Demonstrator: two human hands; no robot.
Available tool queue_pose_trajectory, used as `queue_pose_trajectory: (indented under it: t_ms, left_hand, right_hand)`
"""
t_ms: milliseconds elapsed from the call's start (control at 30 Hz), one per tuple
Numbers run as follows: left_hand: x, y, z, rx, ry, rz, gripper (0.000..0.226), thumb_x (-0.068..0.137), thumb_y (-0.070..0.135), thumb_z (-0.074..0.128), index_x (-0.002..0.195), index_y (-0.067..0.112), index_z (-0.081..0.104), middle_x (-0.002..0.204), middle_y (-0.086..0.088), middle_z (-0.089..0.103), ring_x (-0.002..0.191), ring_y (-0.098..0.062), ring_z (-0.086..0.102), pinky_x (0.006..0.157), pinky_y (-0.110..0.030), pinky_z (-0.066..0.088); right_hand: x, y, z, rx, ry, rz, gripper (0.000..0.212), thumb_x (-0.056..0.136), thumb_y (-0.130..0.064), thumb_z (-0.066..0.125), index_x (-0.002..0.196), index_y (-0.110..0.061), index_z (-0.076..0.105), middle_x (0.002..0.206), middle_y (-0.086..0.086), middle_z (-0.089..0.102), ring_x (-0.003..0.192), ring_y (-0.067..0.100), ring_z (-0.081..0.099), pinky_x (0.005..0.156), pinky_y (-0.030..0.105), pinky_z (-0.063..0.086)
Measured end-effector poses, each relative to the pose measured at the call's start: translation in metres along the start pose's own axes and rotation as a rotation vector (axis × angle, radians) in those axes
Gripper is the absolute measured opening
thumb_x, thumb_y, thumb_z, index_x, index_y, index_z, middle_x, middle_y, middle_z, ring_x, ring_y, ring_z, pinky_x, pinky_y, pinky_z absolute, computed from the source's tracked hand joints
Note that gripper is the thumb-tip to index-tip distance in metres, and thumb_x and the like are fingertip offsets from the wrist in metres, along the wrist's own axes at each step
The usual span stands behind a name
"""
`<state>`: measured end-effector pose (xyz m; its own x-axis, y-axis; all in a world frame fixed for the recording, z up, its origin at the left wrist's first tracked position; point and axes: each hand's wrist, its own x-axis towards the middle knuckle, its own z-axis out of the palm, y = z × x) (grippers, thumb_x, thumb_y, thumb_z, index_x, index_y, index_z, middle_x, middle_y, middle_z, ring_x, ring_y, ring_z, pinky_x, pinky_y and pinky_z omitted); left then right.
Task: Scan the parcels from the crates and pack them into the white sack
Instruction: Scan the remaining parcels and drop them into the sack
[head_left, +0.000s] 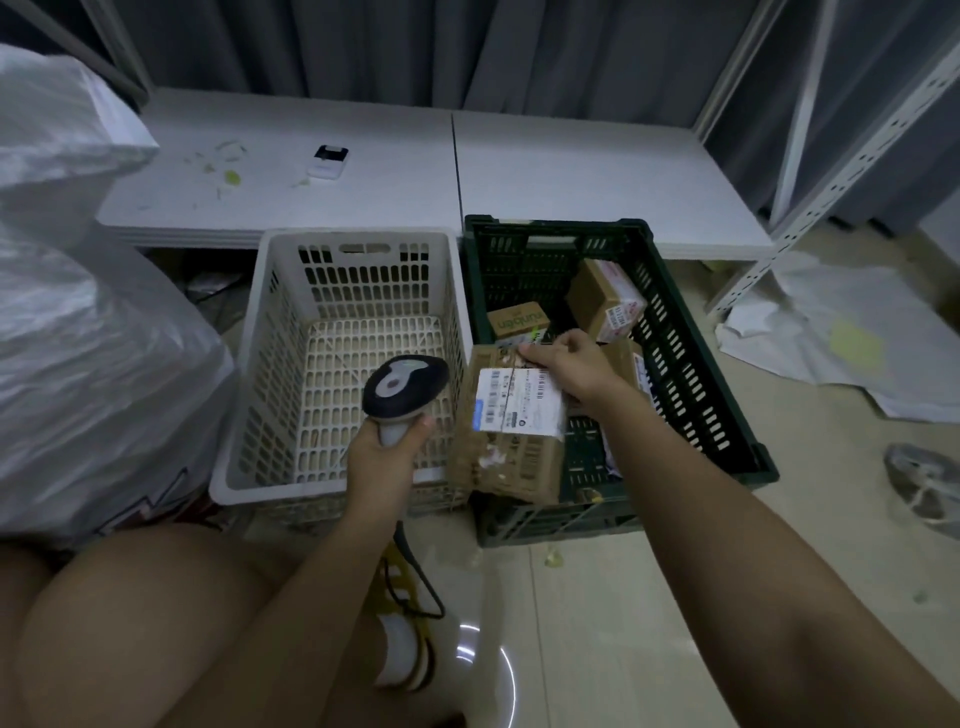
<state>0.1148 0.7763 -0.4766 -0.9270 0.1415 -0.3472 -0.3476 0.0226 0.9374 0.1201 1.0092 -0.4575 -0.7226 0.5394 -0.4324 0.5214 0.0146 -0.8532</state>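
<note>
Parcel (511, 423) gripped by right hand (571, 366) over green crate (691, 364) edge.

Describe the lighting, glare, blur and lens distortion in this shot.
Head view: dim, bluish light; the white sack is the brightest area. A ring-shaped glare sits on the floor tiles. Wide-angle bending curves the shelf upright. The label on the parcel in the right hand is too soft to read; the scanner in the left hand is fairly sharp.

Pretty dim room: grey curtains (415, 47) along the far wall, a low white tabletop (571, 171) in front, pale tiled floor (597, 623), white metal shelving frame (831, 171) on the right.
</note>
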Motion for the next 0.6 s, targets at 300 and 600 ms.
queue_pose_trajectory:
  t_ms: [300, 600]
  left_hand:
    - [-0.027, 0.019, -0.003, 0.018, -0.052, 0.106, 0.033, 0.087, 0.018, 0.068, 0.116, 0.023, 0.053, 0.103, 0.007, 0.062, 0.093, -0.011, 0.059, 0.084, -0.026, 0.044]
    - [-0.051, 0.034, -0.009, 0.067, -0.148, 0.204, 0.035, 0.086, 0.018, 0.07, 0.115, 0.026, 0.054, 0.101, 0.015, 0.062, 0.088, 0.005, 0.056, 0.073, -0.01, 0.043]
  right_hand:
    - [-0.048, 0.034, -0.011, 0.103, 0.054, 0.101, 0.072, 0.067, -0.046, 0.079, 0.125, -0.012, 0.052, 0.116, 0.007, 0.064, 0.099, 0.025, 0.066, 0.088, 0.044, 0.057]
    - [-0.084, 0.057, -0.002, 0.24, 0.113, 0.118, 0.063, 0.08, -0.03, 0.077, 0.128, -0.007, 0.045, 0.118, 0.009, 0.062, 0.101, 0.026, 0.065, 0.086, 0.041, 0.055]
